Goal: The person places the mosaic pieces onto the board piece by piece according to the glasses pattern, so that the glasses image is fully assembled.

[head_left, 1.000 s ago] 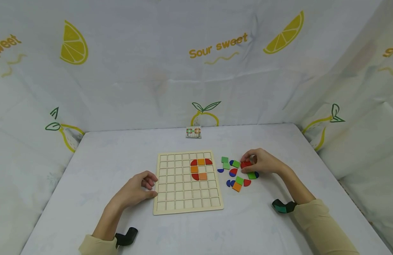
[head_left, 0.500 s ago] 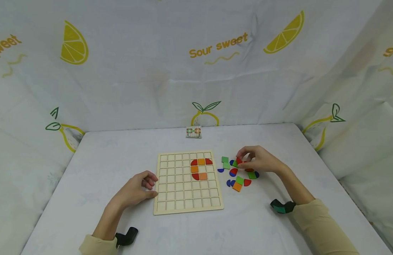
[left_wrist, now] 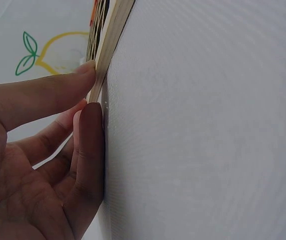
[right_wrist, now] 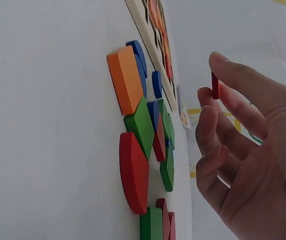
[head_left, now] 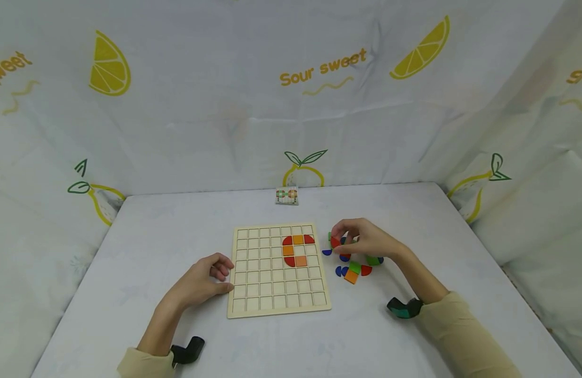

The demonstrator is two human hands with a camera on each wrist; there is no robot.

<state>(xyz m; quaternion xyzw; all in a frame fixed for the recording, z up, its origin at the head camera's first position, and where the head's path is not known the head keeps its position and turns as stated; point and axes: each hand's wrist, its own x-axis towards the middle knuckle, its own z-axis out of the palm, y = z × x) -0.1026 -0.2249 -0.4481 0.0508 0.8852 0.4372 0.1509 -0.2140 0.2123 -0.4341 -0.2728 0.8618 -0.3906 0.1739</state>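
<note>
My right hand (head_left: 366,238) pinches a red quarter-circle tile (right_wrist: 215,86) between thumb and fingers, raised over the loose pieces beside the board. In the right wrist view the tile is seen edge-on. My left hand (head_left: 196,281) rests by the left edge of the wooden grid board (head_left: 257,314), its thumb and fingertips touching the rim. The left wrist view has the thumb right at the board's side (left_wrist: 113,30), the other fingers loosely bent. Red quarter-circles and orange squares (head_left: 297,240) sit in a C shape in cells at the board's upper right.
Loose pieces lie right of the board: an orange square (head_left: 351,277), a green square (head_left: 355,267), a red quarter-circle (head_left: 366,270) and blue half-circles (head_left: 327,252). A small pattern card (head_left: 286,196) lies at the table's back edge, before a white cloth backdrop (head_left: 201,105).
My right hand has lifted the red quarter-circle tile from the right side of the pile and carried it left toward the board. My left hand and the board have stayed put.
</note>
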